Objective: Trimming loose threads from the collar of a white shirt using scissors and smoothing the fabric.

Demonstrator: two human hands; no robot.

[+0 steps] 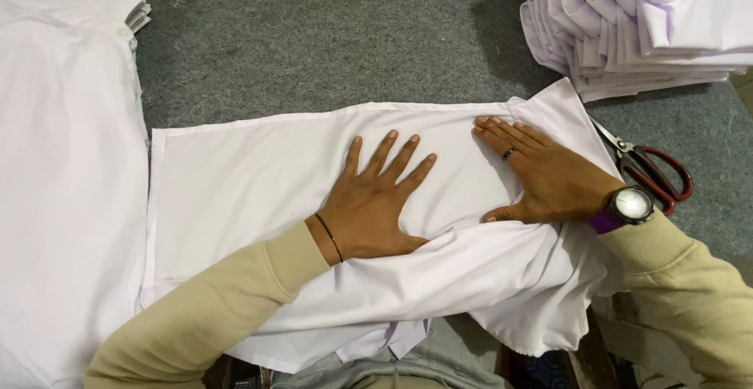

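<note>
A white garment lies spread flat on the grey felt table top, partly folded, with its near part bunched over the table's front edge. My left hand presses flat on the middle of the cloth, fingers spread apart. My right hand lies flat on the cloth's right part near the collar end, fingers together and pointing left. That hand wears a ring, and its wrist carries a watch with a purple strap. Neither hand grips anything.
A tall stack of folded white garments stands at the back right. Red-handled scissors lie on the felt just right of my right wrist. More white cloth covers the left side of the table.
</note>
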